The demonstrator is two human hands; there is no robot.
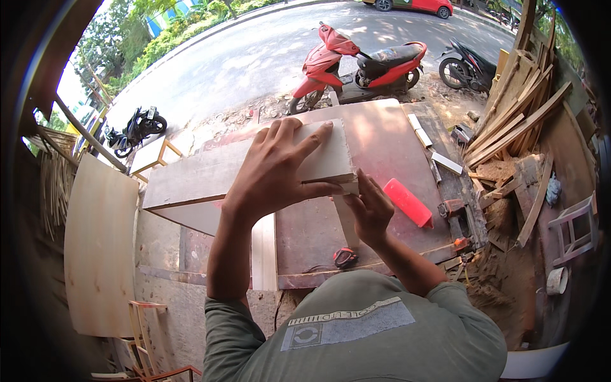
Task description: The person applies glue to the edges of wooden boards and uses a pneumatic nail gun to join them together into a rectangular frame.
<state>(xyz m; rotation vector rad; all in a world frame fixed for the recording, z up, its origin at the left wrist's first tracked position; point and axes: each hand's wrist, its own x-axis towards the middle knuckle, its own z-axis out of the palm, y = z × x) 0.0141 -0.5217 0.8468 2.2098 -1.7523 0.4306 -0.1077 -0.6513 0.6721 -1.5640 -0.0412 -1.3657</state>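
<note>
A long, pale board piece point(197, 169), with a second panel joined below its edge, is held raised over the reddish-brown worktable point(305, 239). My left hand point(270, 165) grips its right end, fingers spread over the top face and thumb along the near edge. At the rough near corner, my right hand point(371, 207) is closed with fingertips pressed together; what they pinch is partly hidden. A red plastic bottle point(407, 202) with a pointed tip lies just right of that hand. Nearer me on the table rests a black-and-red tape measure point(345, 257).
White strips point(447, 163) and an orange-and-black power tool point(452, 207) lie along the table's right side. Scrap timber point(515, 114) leans at the far right. A large plywood sheet point(98, 248) stands left. Beyond the table, a red scooter point(363, 67) is parked by the road.
</note>
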